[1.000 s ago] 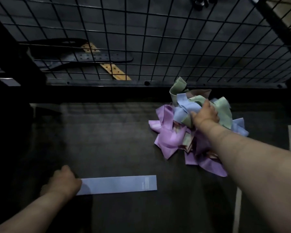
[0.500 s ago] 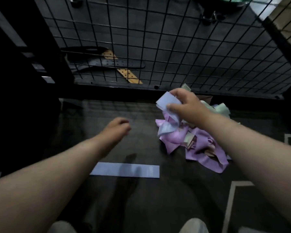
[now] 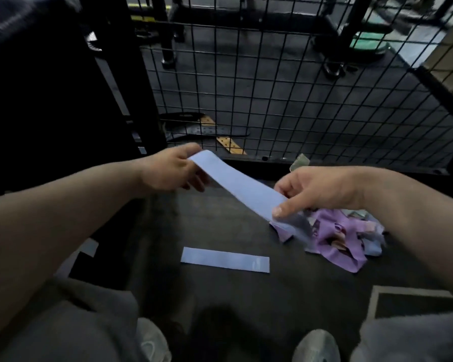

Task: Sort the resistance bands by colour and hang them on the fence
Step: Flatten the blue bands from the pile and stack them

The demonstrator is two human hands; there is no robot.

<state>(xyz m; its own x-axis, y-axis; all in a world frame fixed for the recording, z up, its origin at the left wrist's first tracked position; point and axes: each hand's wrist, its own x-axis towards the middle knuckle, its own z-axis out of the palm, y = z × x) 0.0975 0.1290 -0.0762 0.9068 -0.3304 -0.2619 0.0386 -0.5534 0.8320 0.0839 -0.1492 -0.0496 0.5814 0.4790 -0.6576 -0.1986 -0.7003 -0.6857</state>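
Note:
A light blue resistance band is stretched flat in the air between my two hands. My left hand pinches its far left end. My right hand pinches its near right end between thumb and fingers. Below, a second light blue band lies flat on the dark floor. A tangled pile of bands, mostly purple with some green and blue, lies on the floor under my right hand. The black wire mesh fence stands just behind.
Behind the fence lie a dark lifting belt and a tan perforated strap. A black upright frame stands at the left. My knees and both shoes fill the bottom edge. A pale line marks the floor at right.
My right hand lifted a blue band out of the pile; my left hand came up from the floor and took its other end. The band now spans both hands.

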